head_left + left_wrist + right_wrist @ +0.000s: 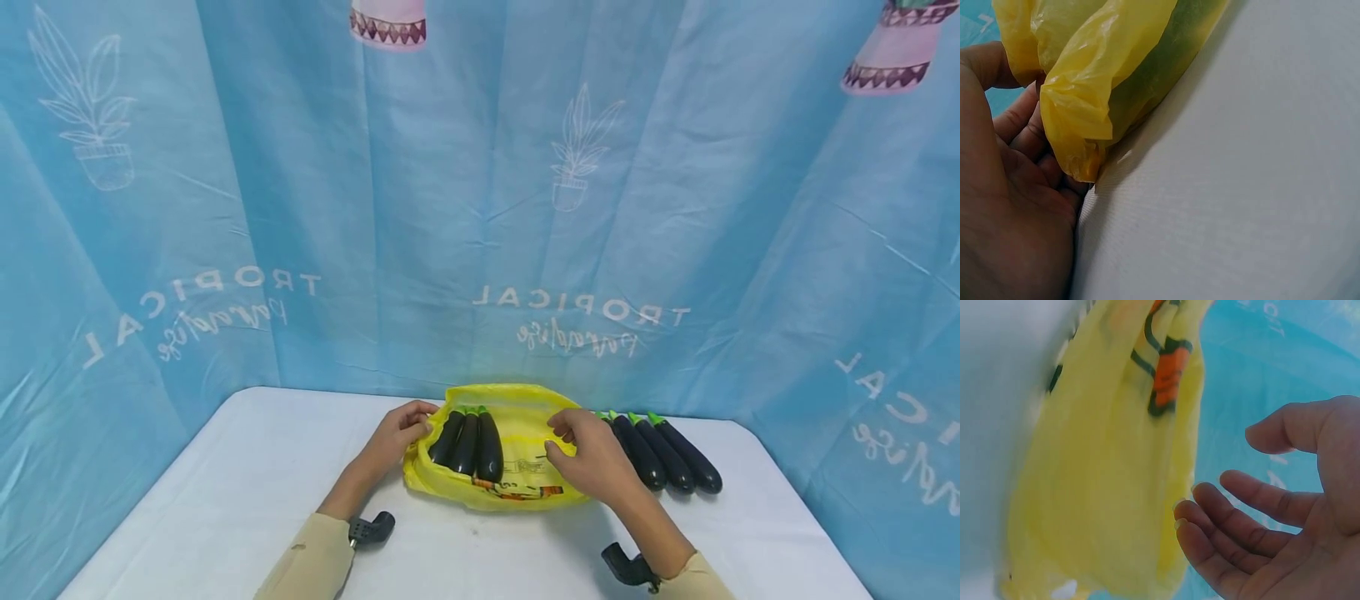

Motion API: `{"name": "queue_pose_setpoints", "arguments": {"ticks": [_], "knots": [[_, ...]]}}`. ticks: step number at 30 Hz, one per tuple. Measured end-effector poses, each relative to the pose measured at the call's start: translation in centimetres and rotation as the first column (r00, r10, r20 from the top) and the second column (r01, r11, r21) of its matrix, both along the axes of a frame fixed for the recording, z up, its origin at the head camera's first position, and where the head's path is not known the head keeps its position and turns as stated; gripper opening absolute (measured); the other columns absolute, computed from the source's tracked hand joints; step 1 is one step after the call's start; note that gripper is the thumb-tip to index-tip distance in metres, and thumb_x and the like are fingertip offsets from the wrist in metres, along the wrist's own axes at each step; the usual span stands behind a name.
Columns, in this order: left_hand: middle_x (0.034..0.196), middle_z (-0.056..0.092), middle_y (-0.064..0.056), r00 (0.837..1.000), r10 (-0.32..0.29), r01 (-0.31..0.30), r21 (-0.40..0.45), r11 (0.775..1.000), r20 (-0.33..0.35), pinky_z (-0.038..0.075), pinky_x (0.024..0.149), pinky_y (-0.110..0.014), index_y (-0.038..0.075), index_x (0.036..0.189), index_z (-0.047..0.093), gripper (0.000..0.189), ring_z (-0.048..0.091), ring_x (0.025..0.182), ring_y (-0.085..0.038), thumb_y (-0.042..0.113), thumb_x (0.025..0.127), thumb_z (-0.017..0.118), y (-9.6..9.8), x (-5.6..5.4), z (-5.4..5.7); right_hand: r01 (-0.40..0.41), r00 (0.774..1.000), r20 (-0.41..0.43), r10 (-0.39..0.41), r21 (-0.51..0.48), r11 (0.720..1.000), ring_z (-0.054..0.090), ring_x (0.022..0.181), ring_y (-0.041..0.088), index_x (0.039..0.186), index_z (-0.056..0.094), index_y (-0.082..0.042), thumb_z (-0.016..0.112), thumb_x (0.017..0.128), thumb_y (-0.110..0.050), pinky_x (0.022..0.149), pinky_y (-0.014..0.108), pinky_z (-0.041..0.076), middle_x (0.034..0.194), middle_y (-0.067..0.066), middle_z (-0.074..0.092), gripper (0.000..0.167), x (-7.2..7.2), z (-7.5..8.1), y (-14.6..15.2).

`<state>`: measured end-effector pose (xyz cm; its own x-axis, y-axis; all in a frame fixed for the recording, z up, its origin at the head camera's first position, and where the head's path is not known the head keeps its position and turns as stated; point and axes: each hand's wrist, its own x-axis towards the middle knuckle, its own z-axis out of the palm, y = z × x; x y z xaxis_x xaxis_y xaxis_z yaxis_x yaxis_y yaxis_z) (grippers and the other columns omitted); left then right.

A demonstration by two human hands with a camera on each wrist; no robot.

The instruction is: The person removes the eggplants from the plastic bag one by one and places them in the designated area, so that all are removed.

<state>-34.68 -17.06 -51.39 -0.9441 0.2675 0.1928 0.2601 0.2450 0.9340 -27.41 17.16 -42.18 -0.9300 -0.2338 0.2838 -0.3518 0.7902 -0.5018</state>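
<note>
A yellow plastic bag (517, 425) lies spread on the table with its mouth gaping. Three dark eggplants (467, 443) with green stems lie side by side in its left part. At the bag's left edge, my left hand (393, 435) pinches the yellow film between thumb and fingers; the left wrist view shows the crumpled bag edge (1079, 119) there. My right hand (596, 454) hovers over the bag's right side. Its fingers are loosely bent and hold nothing, as the right wrist view shows the hand (1285, 519) apart from the bag (1104, 487).
Several more eggplants (678, 454) lie in a row on the white table (465, 558), right of the bag and partly behind my right hand. A blue printed curtain (450, 250) hangs behind the table and on both sides.
</note>
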Motion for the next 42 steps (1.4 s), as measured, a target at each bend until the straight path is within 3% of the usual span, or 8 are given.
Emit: {"name": "queue_pose_setpoints", "arguments": {"ticks": [8,21,32,42], "knots": [[0.1,0.063,-0.006,1.0,0.002,-0.002,-0.015,1.0,-0.009,0.052,0.078,-0.025,0.002,0.135,0.065,0.033,0.058,0.088,-0.017,0.011,0.103,0.059,-0.1,-0.2,-0.2,-0.058,0.998,0.02,0.059,-0.023,0.998,0.067,0.096,0.028,0.116,0.072,-0.008,0.076,0.094,-0.015,0.085,0.044,0.057,0.108,0.01,0.07,0.024,-0.8,-1.0,-1.7],[0.1,0.063,-0.008,1.0,0.011,-0.011,-0.019,1.0,0.005,0.051,0.078,-0.026,0.004,0.135,0.066,0.033,0.059,0.088,-0.019,0.01,0.103,0.059,0.0,-0.3,-0.2,-0.073,0.993,0.091,0.074,-0.013,0.997,0.067,0.1,0.032,0.118,0.072,-0.002,0.075,0.095,-0.018,0.088,0.048,0.058,0.112,0.014,0.069,0.029,-1.9,-1.5,-4.7],[0.102,0.064,-0.011,1.0,-0.006,0.006,0.007,1.0,0.012,0.051,0.08,-0.025,0.002,0.136,0.064,0.034,0.059,0.089,-0.019,0.01,0.103,0.06,0.0,0.2,0.2,-0.028,0.973,0.229,0.039,-0.052,0.998,0.067,0.097,0.029,0.127,0.068,0.0,0.078,0.095,-0.024,0.082,0.048,0.059,0.115,0.016,0.07,0.041,-2.2,-2.2,-7.2],[0.101,0.064,-0.01,1.0,0.006,-0.006,-0.003,1.0,0.019,0.05,0.079,-0.026,0.003,0.134,0.065,0.033,0.059,0.089,-0.019,0.011,0.103,0.06,0.0,0.0,0.2,0.015,0.967,0.254,-0.009,-0.02,1.0,0.062,0.088,0.022,0.129,0.066,-0.001,0.08,0.094,-0.03,0.077,0.044,0.057,0.107,0.01,0.068,0.048,-2.5,-3.0,-8.5]]}}
